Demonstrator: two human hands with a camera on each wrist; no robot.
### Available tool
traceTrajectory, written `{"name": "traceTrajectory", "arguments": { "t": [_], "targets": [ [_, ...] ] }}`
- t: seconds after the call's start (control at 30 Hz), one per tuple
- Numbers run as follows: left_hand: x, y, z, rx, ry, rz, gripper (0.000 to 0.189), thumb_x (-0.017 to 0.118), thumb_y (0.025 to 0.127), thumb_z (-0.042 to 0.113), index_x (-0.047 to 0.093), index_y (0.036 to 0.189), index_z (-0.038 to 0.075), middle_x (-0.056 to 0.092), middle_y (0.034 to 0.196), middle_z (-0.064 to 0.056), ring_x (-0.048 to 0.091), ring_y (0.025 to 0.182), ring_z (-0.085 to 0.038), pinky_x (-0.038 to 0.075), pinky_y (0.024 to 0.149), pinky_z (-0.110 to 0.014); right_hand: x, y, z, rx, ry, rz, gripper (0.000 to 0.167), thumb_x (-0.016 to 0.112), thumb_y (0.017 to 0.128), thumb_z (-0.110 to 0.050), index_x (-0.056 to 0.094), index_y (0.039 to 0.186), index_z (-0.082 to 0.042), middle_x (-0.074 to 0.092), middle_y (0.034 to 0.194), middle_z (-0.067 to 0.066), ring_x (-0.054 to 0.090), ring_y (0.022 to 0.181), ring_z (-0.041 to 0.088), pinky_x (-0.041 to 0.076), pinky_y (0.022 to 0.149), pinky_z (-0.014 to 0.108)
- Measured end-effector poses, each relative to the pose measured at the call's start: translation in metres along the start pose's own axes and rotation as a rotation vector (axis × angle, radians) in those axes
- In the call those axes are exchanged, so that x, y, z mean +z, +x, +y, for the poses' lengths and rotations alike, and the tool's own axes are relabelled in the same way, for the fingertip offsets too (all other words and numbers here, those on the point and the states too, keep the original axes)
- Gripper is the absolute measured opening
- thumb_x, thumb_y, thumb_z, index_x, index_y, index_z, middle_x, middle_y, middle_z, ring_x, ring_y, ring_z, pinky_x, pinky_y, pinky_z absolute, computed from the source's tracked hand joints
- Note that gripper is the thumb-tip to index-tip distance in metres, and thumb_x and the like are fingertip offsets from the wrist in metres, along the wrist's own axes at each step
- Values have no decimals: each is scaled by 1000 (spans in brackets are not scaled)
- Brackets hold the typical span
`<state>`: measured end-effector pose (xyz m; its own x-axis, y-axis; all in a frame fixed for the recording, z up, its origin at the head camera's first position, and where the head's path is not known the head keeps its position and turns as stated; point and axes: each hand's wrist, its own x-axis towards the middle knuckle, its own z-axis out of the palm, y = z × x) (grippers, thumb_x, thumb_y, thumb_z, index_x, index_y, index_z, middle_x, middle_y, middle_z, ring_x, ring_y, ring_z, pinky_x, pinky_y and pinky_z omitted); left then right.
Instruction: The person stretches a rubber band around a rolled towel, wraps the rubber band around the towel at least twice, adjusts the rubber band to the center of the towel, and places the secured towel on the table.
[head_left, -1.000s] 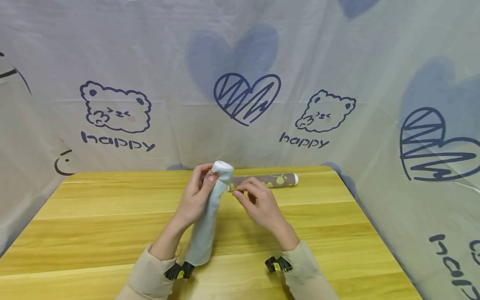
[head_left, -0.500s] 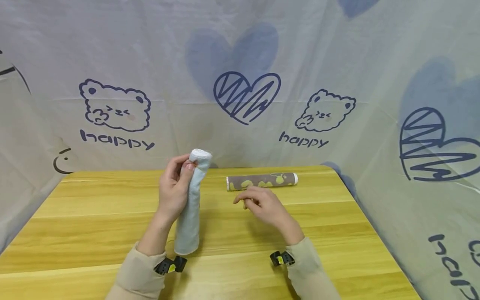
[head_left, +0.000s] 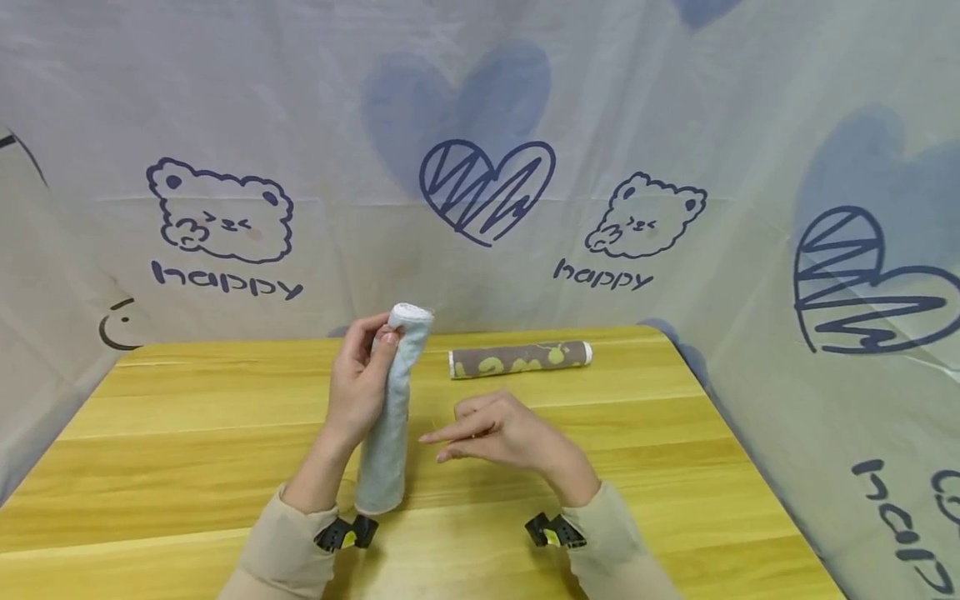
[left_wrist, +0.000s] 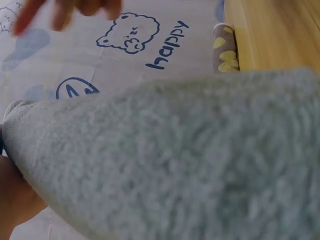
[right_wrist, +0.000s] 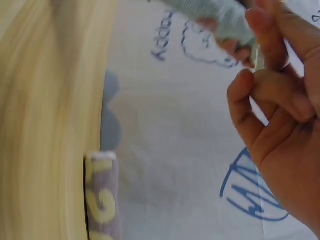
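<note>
My left hand (head_left: 352, 396) grips a rolled pale blue towel (head_left: 384, 450) near its upper end, thumb in front. The roll stands tilted above the table, its white end upward. In the left wrist view the towel (left_wrist: 175, 160) fills much of the picture. My right hand (head_left: 510, 433) is held to the right of the roll, apart from it, with index finger and thumb stretched toward it. Fine yellowish traces show by these fingers, perhaps a thin band; too small to be sure. The right wrist view shows the right hand (right_wrist: 285, 150) with other fingers bent.
A second rolled towel (head_left: 517, 360), grey-brown with yellow shapes and white ends, lies at the back of the wooden table (head_left: 187, 425). Behind the table hangs a pale curtain (head_left: 360, 250) printed with hearts and bears. Each wrist wears a black strap.
The left hand has carried the blue roll left, then slightly back right. The right hand has drawn away from its upper end and come lower, its index finger and thumb now straighter.
</note>
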<state>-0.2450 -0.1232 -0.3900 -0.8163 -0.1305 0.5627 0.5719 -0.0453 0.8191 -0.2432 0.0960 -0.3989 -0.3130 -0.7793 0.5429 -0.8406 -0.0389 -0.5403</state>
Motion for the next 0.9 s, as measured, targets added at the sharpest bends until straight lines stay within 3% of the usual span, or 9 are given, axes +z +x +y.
{"name": "traceTrajectory", "arguments": {
  "t": [0.07, 0.17, 0.3, 0.43, 0.67, 0.77, 0.9],
  "targets": [
    [0, 1, -1, -13, -4, -1, 27, 52, 105, -6, 53, 129, -17, 64, 109, 4, 61, 102, -8, 51, 86, -17, 3, 4, -4, -51, 92, 20, 24, 77, 91, -2, 76, 113, 7, 47, 66, -1, 36, 63, 2, 36, 53, 19],
    [2, 0, -2, -40, -5, -4, 27, 51, 105, -5, 53, 130, -15, 64, 109, 2, 61, 101, -8, 51, 84, -18, 6, 10, -9, -162, 127, 79, 29, 68, 100, -11, 72, 120, 9, 51, 72, 1, 40, 64, 7, 39, 54, 22],
    [5, -3, -1, -74, 2, 12, 28, 51, 106, -3, 53, 132, -13, 64, 112, -1, 61, 101, -8, 52, 82, -18, 12, 15, -11, -268, 119, 240, 42, 56, 107, -23, 59, 146, -8, 62, 82, 11, 54, 70, 18, 47, 58, 26],
    [9, -4, 2, -68, -1, 27, 28, 51, 106, -2, 53, 132, -14, 65, 112, -1, 61, 98, -8, 51, 79, -19, 17, 13, -11, -194, 185, 428, 54, 50, 108, -33, 39, 161, -28, 67, 94, 18, 55, 73, 22, 49, 63, 28],
    [16, -5, 2, -41, -18, 30, 27, 51, 106, -3, 53, 130, -15, 65, 113, -3, 61, 99, -8, 52, 79, -18, 23, 11, -2, -12, 449, 585, 71, 49, 107, -45, 15, 167, -29, 60, 117, -1, 40, 62, 14, 52, 73, 21],
    [17, -6, 1, -49, -17, 42, 27, 51, 106, -4, 53, 131, -15, 66, 116, -9, 62, 101, -8, 52, 81, -18, 26, 10, 2, 49, 613, 598, 76, 44, 106, -52, 9, 167, -25, 62, 110, -4, 35, 55, 12, 51, 70, 18],
    [15, -6, 0, -53, -14, 82, 28, 50, 107, -3, 52, 132, -14, 64, 119, -10, 61, 107, -9, 52, 87, -18, 33, 11, 5, 127, 810, 526, 83, 29, 106, -63, -1, 168, -17, 65, 86, -9, 29, 46, 12, 51, 69, 18]
  ]
}}
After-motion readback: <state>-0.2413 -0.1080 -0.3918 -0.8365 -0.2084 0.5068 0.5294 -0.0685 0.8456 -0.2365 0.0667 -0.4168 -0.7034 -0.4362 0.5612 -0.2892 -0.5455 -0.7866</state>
